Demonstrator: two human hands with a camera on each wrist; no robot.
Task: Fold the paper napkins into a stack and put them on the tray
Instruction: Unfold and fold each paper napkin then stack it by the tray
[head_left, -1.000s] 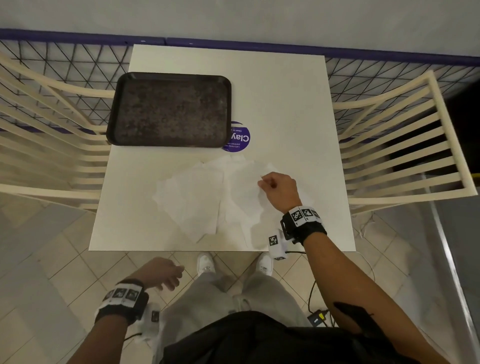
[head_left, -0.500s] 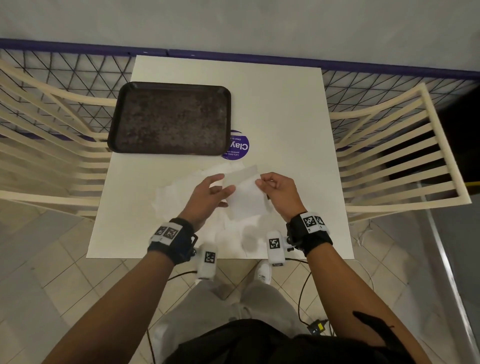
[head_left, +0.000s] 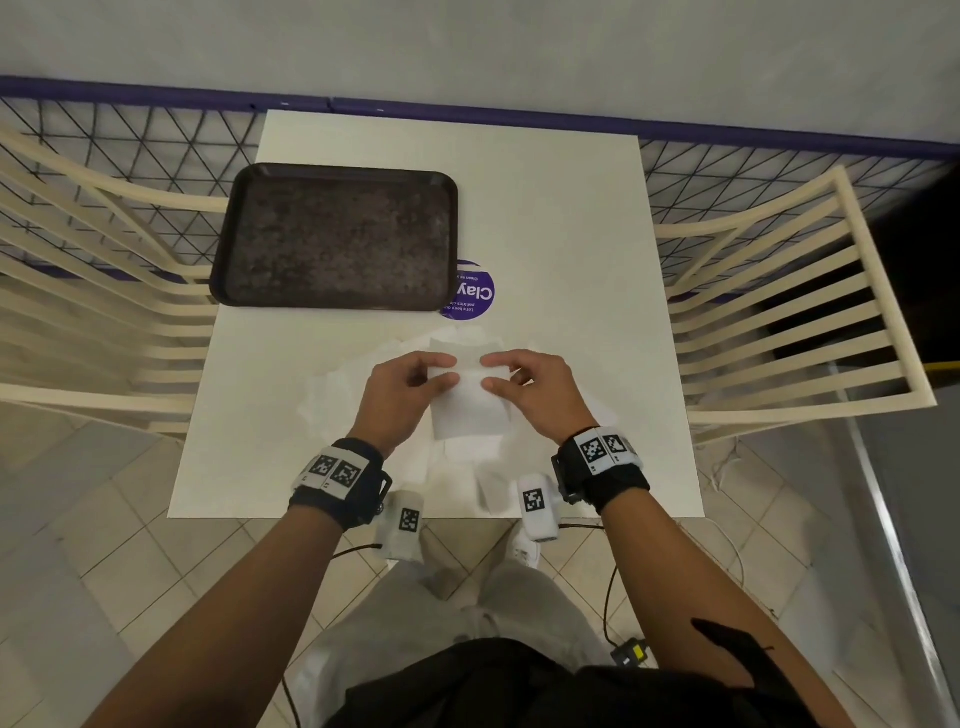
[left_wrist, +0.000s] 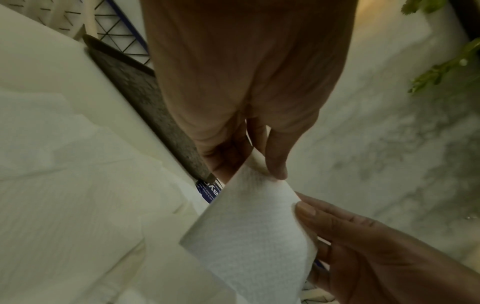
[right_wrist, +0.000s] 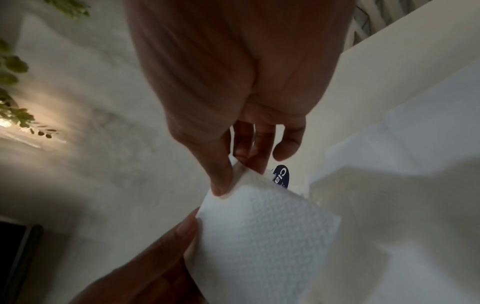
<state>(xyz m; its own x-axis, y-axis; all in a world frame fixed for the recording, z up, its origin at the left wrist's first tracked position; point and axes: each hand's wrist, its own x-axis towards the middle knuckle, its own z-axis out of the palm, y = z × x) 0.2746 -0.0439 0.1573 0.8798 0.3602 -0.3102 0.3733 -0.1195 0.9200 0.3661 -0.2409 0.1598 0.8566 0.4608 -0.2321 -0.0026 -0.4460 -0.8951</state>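
A white paper napkin (head_left: 470, 408) (left_wrist: 249, 232) (right_wrist: 262, 230), folded over, hangs a little above the table between both hands. My left hand (head_left: 415, 379) (left_wrist: 259, 164) pinches its upper left corner between thumb and fingers. My right hand (head_left: 511, 376) (right_wrist: 233, 174) pinches the upper right corner the same way. Other unfolded white napkins (head_left: 343, 400) (left_wrist: 64, 185) lie flat on the white table (head_left: 561, 223) beneath the hands. The dark, speckled tray (head_left: 337, 236) sits empty at the table's far left.
A round purple sticker (head_left: 475, 293) lies on the table beside the tray's near right corner. Cream slatted chairs (head_left: 789, 312) stand on both sides. A wire mesh fence (head_left: 130, 140) and a wall close the far edge.
My left hand rose from below the table edge and took the napkin's left corner. Both hands lifted the napkin off the pile and it now hangs folded between them.
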